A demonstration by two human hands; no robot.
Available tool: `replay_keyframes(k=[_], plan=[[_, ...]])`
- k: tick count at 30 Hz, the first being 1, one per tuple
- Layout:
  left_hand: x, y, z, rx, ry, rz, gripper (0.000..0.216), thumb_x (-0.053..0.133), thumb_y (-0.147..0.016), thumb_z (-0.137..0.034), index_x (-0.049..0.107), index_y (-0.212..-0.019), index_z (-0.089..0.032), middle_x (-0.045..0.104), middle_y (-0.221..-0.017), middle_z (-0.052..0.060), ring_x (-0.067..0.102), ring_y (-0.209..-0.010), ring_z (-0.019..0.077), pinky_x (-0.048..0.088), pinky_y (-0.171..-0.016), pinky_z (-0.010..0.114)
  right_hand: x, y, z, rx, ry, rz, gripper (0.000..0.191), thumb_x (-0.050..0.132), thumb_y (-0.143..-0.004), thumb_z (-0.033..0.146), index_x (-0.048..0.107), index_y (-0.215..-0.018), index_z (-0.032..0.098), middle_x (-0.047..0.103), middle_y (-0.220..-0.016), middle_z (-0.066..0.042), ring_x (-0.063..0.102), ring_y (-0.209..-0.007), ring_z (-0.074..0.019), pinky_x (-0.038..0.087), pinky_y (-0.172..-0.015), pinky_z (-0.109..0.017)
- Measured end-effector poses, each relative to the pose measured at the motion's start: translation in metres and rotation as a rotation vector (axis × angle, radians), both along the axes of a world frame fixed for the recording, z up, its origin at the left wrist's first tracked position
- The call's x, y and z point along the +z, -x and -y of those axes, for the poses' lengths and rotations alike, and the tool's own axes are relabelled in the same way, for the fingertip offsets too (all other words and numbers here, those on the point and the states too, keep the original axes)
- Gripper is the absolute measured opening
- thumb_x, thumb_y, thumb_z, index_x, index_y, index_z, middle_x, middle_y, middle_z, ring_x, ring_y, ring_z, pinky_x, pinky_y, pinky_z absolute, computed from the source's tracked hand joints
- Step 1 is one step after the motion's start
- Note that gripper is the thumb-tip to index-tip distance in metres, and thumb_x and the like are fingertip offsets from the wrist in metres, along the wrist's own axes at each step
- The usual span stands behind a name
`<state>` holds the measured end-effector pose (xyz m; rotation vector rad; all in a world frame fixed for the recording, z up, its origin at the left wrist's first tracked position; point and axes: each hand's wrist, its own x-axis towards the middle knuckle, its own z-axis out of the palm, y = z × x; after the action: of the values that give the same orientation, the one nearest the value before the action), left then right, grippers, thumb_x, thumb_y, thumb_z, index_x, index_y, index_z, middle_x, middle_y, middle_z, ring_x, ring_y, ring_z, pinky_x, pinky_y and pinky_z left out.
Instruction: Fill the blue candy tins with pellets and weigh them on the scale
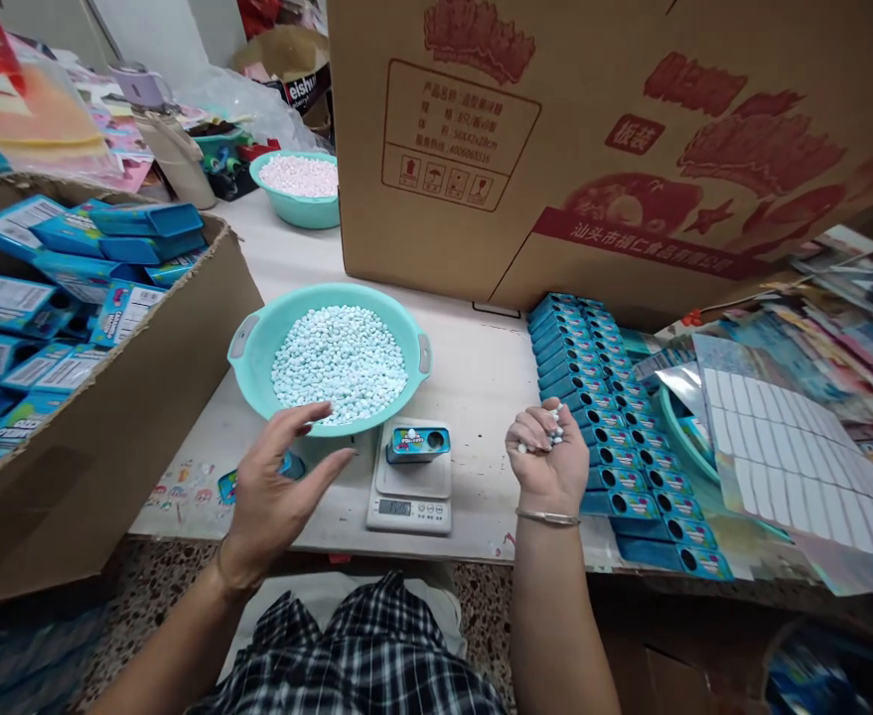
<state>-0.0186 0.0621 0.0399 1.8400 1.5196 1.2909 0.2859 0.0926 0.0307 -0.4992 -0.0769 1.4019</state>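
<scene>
My right hand is curled palm up around several small pale candies, to the right of the scale. My left hand has thumb and fingers spread, with nothing between them, just in front of the teal bowl. Pale blue candies fill much of that bowl. On the white digital scale stands a small blue candy box with a round dark hole in its top; the display digits are too blurred to read. Another blue box lies partly hidden behind my left hand.
At left a cardboard carton holds many blue boxes. Rows of blue boxes stand at right, beside label sheets. A large printed carton blocks the back. Behind the teal bowl sits a bowl of pink candies.
</scene>
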Motion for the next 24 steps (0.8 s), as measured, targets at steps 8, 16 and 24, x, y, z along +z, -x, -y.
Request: replay_keyframes(k=[8,16,24], plan=[[-0.03,0.014,0.022,0.04,0.118,0.028,0.036,0.07,-0.084,-0.031,0.062,-0.118,-0.024,0.066,-0.113,0.004,0.064,-0.103,0.0202,0.051,-0.095,0.037,-0.008,0.006,0.004,0.007,0.036,0.001,0.008,0.056,-0.091,0.018,0.056,-0.083,0.019,0.04,-0.056,0.009,0.035,-0.041,-0.0031,0.032,-0.039,-0.014],[-0.033,-0.006,0.02,-0.102,0.094,-0.003,0.032,0.067,-0.086,-0.027,0.062,-0.118,-0.023,0.065,-0.115,0.006,0.062,-0.107,0.0213,0.052,-0.094,0.037,-0.009,0.02,0.001,0.027,0.067,0.025,0.011,0.055,-0.092,0.022,0.056,-0.082,0.019,0.038,-0.055,0.009,0.032,-0.04,-0.0032,0.03,-0.038,-0.014],[-0.035,-0.019,0.009,-0.195,0.009,-0.121,0.033,0.06,-0.091,-0.025,0.06,-0.124,-0.025,0.063,-0.111,0.007,0.06,-0.107,0.0224,0.05,-0.093,0.038,-0.007,0.041,-0.005,0.055,0.106,0.134,0.013,0.058,-0.091,0.027,0.056,-0.079,0.02,0.034,-0.054,0.01,0.026,-0.039,-0.0036,0.027,-0.037,-0.014]])
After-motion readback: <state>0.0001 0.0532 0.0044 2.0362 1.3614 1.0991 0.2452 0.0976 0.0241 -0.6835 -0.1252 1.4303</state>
